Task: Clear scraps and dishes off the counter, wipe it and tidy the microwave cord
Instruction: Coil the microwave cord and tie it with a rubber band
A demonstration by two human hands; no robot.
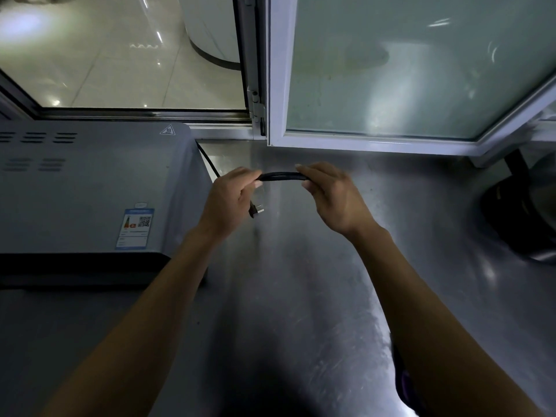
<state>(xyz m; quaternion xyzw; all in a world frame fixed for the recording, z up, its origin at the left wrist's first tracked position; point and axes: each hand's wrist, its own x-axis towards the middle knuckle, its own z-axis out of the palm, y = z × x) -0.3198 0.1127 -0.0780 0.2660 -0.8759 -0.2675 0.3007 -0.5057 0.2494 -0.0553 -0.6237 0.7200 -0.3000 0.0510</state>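
Left hand (231,200) and right hand (334,197) pinching black cord (281,176) stretched between them, above steel counter (301,296), beside microwave (90,191)

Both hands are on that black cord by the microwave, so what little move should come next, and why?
Probably fold another loop into the bundle. The left hand and right hand hold the cord above the counter, while slack trails behind the microwave and the plug dangles.

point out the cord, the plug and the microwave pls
cord (281,176), head view, on the black bundle between both hands
plug (255,210), head view, on the end hanging below the left hand
microwave (90,188), head view, on its grey top panel
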